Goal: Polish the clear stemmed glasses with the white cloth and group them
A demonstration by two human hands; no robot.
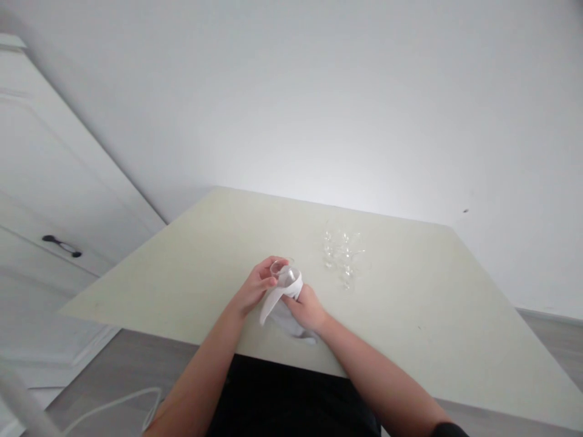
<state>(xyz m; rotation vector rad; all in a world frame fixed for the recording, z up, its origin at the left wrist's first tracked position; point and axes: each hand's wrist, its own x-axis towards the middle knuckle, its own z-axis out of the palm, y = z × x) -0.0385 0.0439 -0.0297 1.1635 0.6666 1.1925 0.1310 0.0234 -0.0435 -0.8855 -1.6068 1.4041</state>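
Note:
A small clear glass point(281, 270) is held above the near part of the pale table point(410, 315). My left hand point(255, 286) has its fingers closed round the glass's rim and side. My right hand point(307, 306) is closed on a white cloth point(283, 303) that wraps the glass's lower side and hangs down toward the table. Both forearms reach in from the bottom of the view.
Several clear stemmed glasses point(341, 255) stand together on the table just beyond and to the right of my hands. A white cabinet with a dark handle point(61, 245) stands at the left. A white cable point(113, 403) lies on the grey floor.

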